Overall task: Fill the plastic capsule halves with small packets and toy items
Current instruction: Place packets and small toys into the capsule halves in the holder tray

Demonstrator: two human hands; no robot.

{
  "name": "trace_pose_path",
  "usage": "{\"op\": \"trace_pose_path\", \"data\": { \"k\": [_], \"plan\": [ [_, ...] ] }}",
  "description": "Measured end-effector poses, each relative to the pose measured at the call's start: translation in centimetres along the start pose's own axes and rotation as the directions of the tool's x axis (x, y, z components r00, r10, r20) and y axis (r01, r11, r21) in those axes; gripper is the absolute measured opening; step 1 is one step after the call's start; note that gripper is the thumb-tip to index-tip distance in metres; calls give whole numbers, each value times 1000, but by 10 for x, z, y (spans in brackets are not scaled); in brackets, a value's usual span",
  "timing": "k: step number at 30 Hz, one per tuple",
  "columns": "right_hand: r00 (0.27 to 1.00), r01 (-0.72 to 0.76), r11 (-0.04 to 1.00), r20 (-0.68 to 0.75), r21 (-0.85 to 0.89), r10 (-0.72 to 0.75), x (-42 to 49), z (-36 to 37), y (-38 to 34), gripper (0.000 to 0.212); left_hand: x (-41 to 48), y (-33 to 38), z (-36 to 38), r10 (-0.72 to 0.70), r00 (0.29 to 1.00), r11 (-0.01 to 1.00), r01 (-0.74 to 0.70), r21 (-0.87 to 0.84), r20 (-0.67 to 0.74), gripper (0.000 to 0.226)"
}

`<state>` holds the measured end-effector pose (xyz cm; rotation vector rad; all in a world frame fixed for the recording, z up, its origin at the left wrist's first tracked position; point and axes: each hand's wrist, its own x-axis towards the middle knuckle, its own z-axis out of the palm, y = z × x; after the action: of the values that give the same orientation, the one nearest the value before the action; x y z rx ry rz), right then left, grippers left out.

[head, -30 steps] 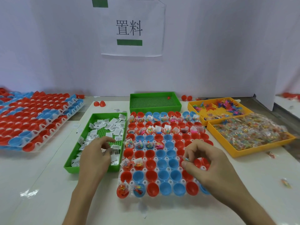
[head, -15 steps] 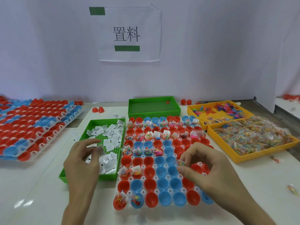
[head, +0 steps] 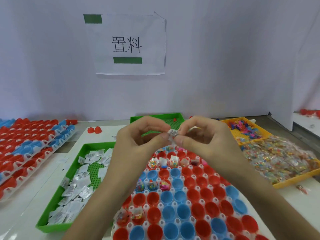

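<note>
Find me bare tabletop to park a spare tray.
Bare white strip between the stacked racks and the green packet tray. Narrower strip before the yellow toy-bag tray. Centre rack crowded: left hand and right hand pinch a packet above it.

Single head-worn wide-angle view: faces forward and down, close over the capsule tray [head: 146,207] at 6 o'clock, wall sign [head: 129,45] at 12, edges seemingly bowed.
</note>
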<state>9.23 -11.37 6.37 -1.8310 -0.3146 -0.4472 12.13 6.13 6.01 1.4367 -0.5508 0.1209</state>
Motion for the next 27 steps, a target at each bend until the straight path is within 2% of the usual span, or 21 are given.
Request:
{"op": "trace_pose_path", "data": {
  "k": [3, 6, 11, 13, 14, 15, 17, 18, 21, 24, 27],
  "plan": [
    [1000, 3, 1000, -18, 3, -3, 17, -11, 1, 18, 18, 0, 2, -58, 996, 995, 62, -74, 62, 16],
    [1000, 15, 1000, -3, -18, -15, 32, -17, 10, 9, 36, -3, 6, -123, 988, 991, 128, -49, 91, 31],
    [989, -29, 1000, 143, 6, 28, 52, -41, 38, 14, 54, -14, 11, -183, 981, 978, 188, -88, 62, 27],
    [997, -65, 989, 32, -136, 70, 66, -66, 70, 14, 58, -15, 7, -186, 982, 973, 189, -136, 34, 28],
    [993, -116, 947, -66, -298, 101, 73, -80, 89, 15, 60, -15, 4, -182, 983, 972, 185, -145, 38, 28],
    [981, -192, 851, -132, -489, 145, 76, -94, 109, 17, 62, -14, 1, -172, 984, 974, 178, -138, 50, 27],
    [947, -294, 640, -122, -711, 299, 77, -114, 146, 26, 64, -13, -3, -146, 987, 980, 154, -124, 74, 28],
    [922, -303, 585, -76, -753, 380, 76, -119, 161, 30, 64, -12, -5, -137, 987, 981, 147, -126, 81, 28],
    [879, -273, 545, 25, -792, 477, 73, -116, 182, 29, 66, -17, -4, -142, 987, 980, 150, -128, 73, 25],
    [903, -263, 530, -13, -806, 429, 75, -106, 186, 22, 66, -23, -4, -176, 982, 976, 182, -116, 63, 26],
    [903, -279, 550, -20, -787, 430, 75, -106, 188, 28, 66, -25, -6, -193, 979, 975, 198, -101, 65, 26]
  ]
}}
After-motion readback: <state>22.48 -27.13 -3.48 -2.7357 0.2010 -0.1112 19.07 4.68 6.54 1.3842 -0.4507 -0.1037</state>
